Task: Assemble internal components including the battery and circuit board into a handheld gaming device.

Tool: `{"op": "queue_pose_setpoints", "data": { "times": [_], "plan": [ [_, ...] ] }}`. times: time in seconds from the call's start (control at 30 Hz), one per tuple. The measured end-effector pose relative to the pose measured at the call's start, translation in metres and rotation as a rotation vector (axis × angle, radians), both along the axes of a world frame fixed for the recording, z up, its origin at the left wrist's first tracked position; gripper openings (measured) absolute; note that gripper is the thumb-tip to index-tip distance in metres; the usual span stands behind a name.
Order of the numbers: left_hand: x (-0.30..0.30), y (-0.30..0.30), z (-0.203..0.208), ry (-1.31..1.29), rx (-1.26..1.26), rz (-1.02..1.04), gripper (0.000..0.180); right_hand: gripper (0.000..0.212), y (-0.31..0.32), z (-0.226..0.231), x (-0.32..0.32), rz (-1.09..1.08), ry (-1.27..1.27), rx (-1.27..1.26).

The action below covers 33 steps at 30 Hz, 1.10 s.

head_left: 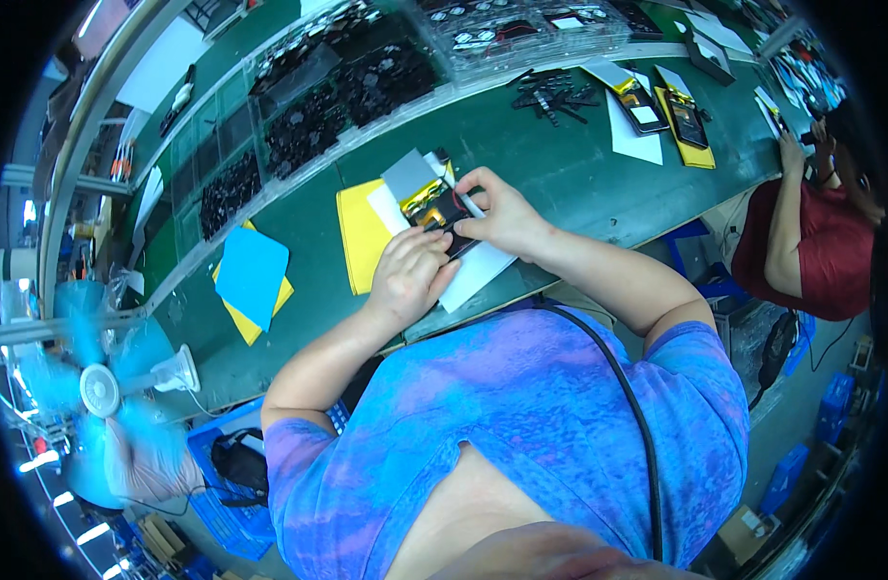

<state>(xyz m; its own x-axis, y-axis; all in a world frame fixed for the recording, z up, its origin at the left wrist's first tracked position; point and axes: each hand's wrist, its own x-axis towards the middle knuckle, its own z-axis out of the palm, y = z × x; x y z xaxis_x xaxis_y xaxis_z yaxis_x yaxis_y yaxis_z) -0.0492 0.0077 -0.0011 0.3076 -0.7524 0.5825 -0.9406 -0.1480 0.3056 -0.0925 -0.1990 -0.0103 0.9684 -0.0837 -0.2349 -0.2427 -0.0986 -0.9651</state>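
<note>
An opened electronic device point(434, 211) with a black body and shiny gold tape lies in front of me, its grey panel point(410, 176) folded out on the far side. My left hand point(405, 275) has its fingers pressed together on the device's near left edge, steadying it. Over the right side, my right hand point(507, 217) curls thumb and forefinger together in a pinch. A narrow pale sliver shows between these fingers, too small to name; a thin red wire runs close by. Beneath the device lie white paper point(478, 275) and a yellow sheet point(360, 246).
Left of me, a blue sheet point(254, 275) covers a yellow one, near a spinning fan point(100, 391). Two similar opened devices point(645, 111) point(688, 121) and a heap of black parts point(552, 95) lie farther right. Trays of black parts point(309, 124) line the back. Another person point(802, 237) works at right.
</note>
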Motion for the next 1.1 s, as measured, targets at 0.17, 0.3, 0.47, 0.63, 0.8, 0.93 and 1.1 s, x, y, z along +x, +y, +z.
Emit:
{"op": "queue_pose_setpoints", "data": {
  "times": [0.17, 0.3, 0.47, 0.63, 0.8, 0.93, 1.1],
  "plan": [
    [-0.004, 0.003, -0.002, 0.004, 0.073, 0.016, 0.053, 0.056, -0.02, 0.016, -0.005, -0.013, -0.022, 0.264],
    [-0.003, 0.0, -0.008, 0.035, 0.187, 0.068, 0.075, 0.066, -0.095, 0.032, -0.015, -0.079, -0.219, 0.337],
    [0.006, -0.002, -0.011, 0.032, 0.151, 0.063, 0.069, 0.074, -0.219, 0.062, -0.029, -0.36, -0.417, 0.0],
    [0.003, 0.0, -0.009, -0.009, 0.147, 0.032, 0.063, 0.067, -0.34, 0.043, -0.073, -0.556, -0.448, -0.186],
    [0.005, 0.02, 0.011, 0.043, 0.085, 0.134, 0.056, 0.069, -0.417, -0.014, -0.111, -0.659, -0.293, -0.27],
    [-0.007, 0.067, 0.029, 0.047, -0.075, 0.403, 0.059, 0.057, -0.409, -0.028, -0.074, -0.662, -0.247, -0.451],
    [-0.027, 0.126, 0.02, -0.102, -0.307, 0.779, 0.048, 0.054, -0.441, -0.02, -0.084, -0.605, -0.017, -1.07]
  ]
}}
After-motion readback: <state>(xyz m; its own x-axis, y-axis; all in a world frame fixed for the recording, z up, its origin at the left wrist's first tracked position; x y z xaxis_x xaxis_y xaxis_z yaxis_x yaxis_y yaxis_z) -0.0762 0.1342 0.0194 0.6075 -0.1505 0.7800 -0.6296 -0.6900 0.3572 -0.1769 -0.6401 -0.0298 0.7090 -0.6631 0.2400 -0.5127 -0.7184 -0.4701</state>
